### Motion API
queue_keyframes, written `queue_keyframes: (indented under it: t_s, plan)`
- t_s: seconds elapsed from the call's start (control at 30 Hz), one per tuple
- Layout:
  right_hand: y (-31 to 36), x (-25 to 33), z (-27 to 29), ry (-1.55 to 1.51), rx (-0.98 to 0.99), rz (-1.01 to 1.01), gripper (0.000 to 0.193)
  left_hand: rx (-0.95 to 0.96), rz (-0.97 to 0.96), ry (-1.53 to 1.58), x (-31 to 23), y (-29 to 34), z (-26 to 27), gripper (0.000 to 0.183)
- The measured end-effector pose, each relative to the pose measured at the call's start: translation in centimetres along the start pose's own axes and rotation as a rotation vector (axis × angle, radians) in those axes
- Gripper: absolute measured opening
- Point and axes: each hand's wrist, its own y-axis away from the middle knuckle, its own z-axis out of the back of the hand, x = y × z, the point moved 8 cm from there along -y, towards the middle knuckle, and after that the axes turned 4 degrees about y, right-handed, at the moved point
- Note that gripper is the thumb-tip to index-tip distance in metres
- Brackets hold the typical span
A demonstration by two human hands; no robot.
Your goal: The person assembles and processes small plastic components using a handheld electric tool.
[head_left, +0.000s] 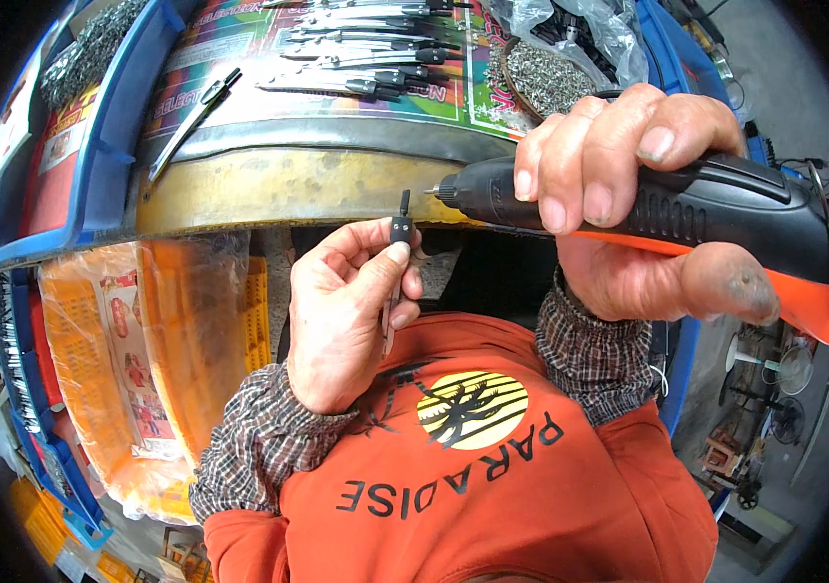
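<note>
My left hand pinches a drawing compass between thumb and fingers, just in front of the table edge. Its black head and short black handle point up, and the metal legs run down across my fingers, partly hidden by them. In my right hand is a black and orange electric screwdriver, lying nearly level with my fingers wrapped over its top and my thumb below. Its thin bit points left toward the compass head, with a small gap that looks to keep them apart.
Several compasses lie in a row on the colourful printed table cover, and a single compass lies slanted at left. A bowl of small metal parts stands by a clear plastic bag. Blue bins and a plastic-lined orange crate are at left.
</note>
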Motion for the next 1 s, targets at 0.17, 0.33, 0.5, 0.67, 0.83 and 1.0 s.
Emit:
queue_keyframes:
  t_s: [0.17,0.33,0.5,0.67,0.83,1.0]
  plan:
    - [-0.04,-0.21,-0.03,-0.017,0.024,-0.027,0.069,-0.040,0.012,0.032,0.08,-0.18,0.06,0.011]
    - [-0.25,-0.48,-0.39,-0.035,0.049,-0.050,0.068,-0.051,-0.003,0.031,0.05,-0.29,0.08,0.010]
    - [-0.21,-0.74,-0.69,-0.050,0.071,-0.073,0.067,-0.097,-0.012,0.019,0.35,-0.46,0.16,0.009]
    - [-0.10,-0.80,-0.69,-0.069,0.089,-0.090,0.066,-0.100,-0.017,-0.007,0.66,-0.58,0.25,0.009]
    - [-0.22,-1.07,-0.66,-0.089,0.107,-0.109,0.065,-0.077,-0.030,-0.016,0.84,-0.56,0.49,0.008]
    - [-0.09,-1.08,-0.63,-0.106,0.124,-0.128,0.064,-0.084,-0.039,-0.040,0.83,-0.62,0.61,0.009]
